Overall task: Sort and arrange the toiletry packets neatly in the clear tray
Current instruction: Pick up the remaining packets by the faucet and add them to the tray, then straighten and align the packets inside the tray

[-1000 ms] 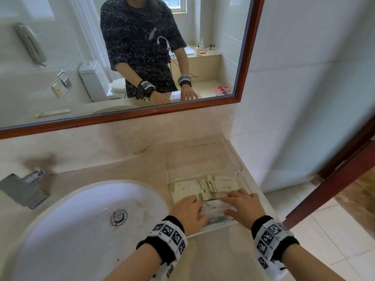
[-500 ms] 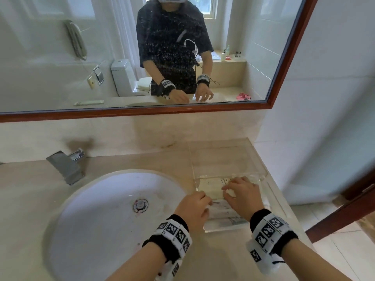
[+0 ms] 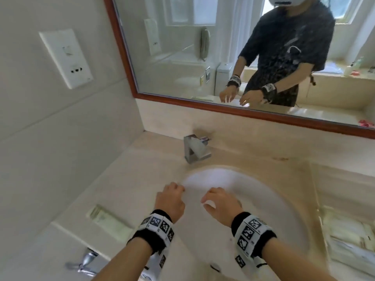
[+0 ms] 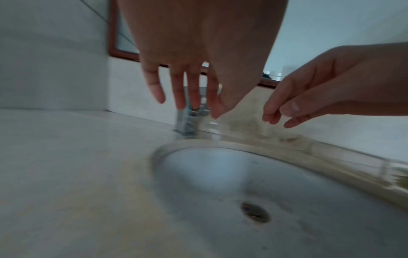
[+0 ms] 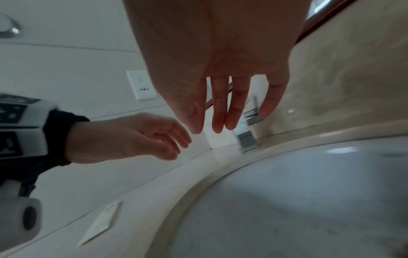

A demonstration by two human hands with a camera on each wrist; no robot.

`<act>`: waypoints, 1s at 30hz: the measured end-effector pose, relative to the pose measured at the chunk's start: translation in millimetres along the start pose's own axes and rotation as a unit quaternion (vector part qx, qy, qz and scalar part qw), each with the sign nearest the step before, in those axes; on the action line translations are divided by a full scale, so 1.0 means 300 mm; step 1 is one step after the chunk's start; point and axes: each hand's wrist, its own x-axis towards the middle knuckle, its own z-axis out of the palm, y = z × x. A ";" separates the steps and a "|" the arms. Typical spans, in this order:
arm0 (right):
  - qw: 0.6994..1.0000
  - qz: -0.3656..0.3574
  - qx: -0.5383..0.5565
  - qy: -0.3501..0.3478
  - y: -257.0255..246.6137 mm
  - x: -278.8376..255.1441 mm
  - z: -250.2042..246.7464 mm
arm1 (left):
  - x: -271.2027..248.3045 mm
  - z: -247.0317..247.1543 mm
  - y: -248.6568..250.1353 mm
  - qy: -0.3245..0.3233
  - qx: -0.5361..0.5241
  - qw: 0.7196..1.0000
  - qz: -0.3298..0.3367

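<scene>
Both sets of fingers hang loose and slightly spread, gripping nothing. The left hand (image 3: 170,201) hovers over the near-left rim of the sink (image 3: 284,201), its fingers (image 4: 155,87) pointing toward the faucet (image 3: 195,148); the right hand (image 3: 220,205) floats just beside it, over the basin, fingers (image 5: 220,111) relaxed and apart from everything below.

Left of the left hand's fingers, on the counter (image 3: 129,179), lies one toiletry packet (image 3: 110,220), flat and alone, near the counter's front edge. Well to the right of the right hand's fingers, past the basin, sits the clear tray (image 3: 320,218) with more packets (image 3: 349,234) lying in it; that corner is blurred, so how neatly they lie I cannot tell. Beyond the fingertips hangs a wood-framed mirror (image 3: 182,47), and a wall outlet (image 3: 66,57) sits on the left-hand wall.
</scene>
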 end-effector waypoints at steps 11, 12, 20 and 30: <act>0.996 -0.053 0.002 -0.077 -0.342 0.265 0.257 | -0.145 0.014 -0.533 -0.233 0.083 0.962 -0.120; 0.996 -0.044 0.004 -0.079 -0.349 0.275 0.267 | -0.134 0.007 -0.549 -0.237 0.103 0.961 -0.095; 0.995 0.010 0.027 -0.091 -0.355 0.306 0.307 | -0.010 -0.030 -0.608 -0.308 0.169 0.935 0.053; 0.987 0.095 0.132 -0.009 -0.279 0.213 0.146 | 0.162 -0.047 -0.230 -0.237 0.011 0.942 0.235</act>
